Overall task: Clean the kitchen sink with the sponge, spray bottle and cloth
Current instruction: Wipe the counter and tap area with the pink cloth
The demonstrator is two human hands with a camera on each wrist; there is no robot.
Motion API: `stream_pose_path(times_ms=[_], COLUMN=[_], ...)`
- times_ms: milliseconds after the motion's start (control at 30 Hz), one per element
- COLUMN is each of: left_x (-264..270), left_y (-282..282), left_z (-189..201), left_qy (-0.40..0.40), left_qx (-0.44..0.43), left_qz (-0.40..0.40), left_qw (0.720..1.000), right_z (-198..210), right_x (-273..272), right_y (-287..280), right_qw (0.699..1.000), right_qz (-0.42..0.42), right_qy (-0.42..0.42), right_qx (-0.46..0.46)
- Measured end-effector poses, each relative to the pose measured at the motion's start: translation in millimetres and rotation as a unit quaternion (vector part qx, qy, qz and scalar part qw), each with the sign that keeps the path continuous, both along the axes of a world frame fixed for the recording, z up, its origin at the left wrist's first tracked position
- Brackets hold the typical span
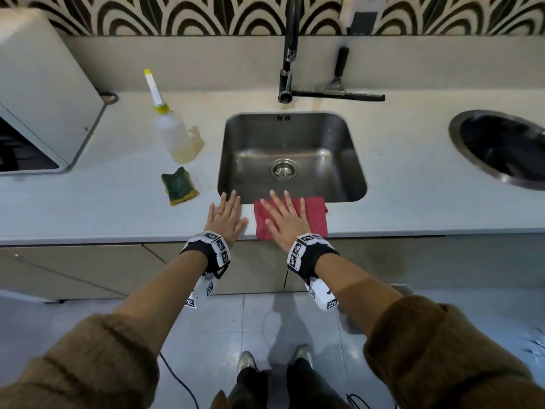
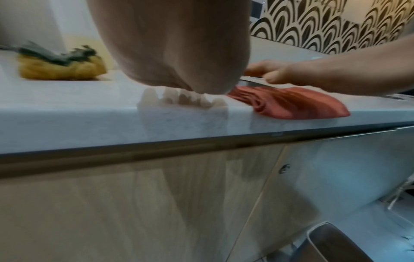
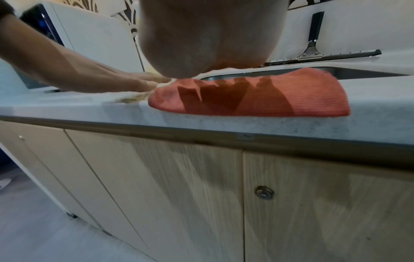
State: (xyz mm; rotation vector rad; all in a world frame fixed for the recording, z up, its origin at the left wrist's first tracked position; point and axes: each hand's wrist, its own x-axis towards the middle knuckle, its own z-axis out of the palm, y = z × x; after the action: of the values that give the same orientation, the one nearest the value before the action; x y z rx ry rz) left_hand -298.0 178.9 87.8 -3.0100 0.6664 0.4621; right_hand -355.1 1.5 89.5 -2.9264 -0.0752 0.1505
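Observation:
A steel sink (image 1: 295,122) is set into the pale counter. A folded red cloth (image 1: 315,215) (image 2: 291,104) (image 3: 313,95) lies on the counter at the sink's front edge. My right hand (image 1: 283,216) lies flat over the cloth's left part, fingers straight and spread. To the left of the cloth my left hand (image 1: 225,215) rests flat on the bare counter. A green and yellow sponge (image 1: 179,185) (image 2: 60,67) sits left of the sink. Behind it stands a clear bottle (image 1: 174,131) with a yellow and white nozzle, pale yellow liquid inside.
A black tap (image 1: 290,48) rises behind the sink, a squeegee (image 1: 339,90) (image 3: 313,53) lying beside its base. A white appliance (image 1: 38,93) fills the far left. A round dark basin (image 1: 504,146) sits at the right. Cupboard doors (image 3: 179,186) lie below the counter edge.

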Motion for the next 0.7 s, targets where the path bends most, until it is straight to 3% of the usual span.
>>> stream_pose_path(times_ms=[167, 700], left_x=[-7, -10], left_y=[-28, -29], left_z=[-8, -15], left_qy=[0.021, 0.025], left_qx=[-0.004, -0.035], left_qz=[-0.018, -0.004], left_qw=[1.0, 0.999], right_z=[-14, -22], right_x=[1, -14], right_y=[-1, -67], right_qw=[0.999, 0.999], right_qz=[-0.018, -0.03], right_qy=[0.048, 0.033], right_qx=[-0.002, -0.021])
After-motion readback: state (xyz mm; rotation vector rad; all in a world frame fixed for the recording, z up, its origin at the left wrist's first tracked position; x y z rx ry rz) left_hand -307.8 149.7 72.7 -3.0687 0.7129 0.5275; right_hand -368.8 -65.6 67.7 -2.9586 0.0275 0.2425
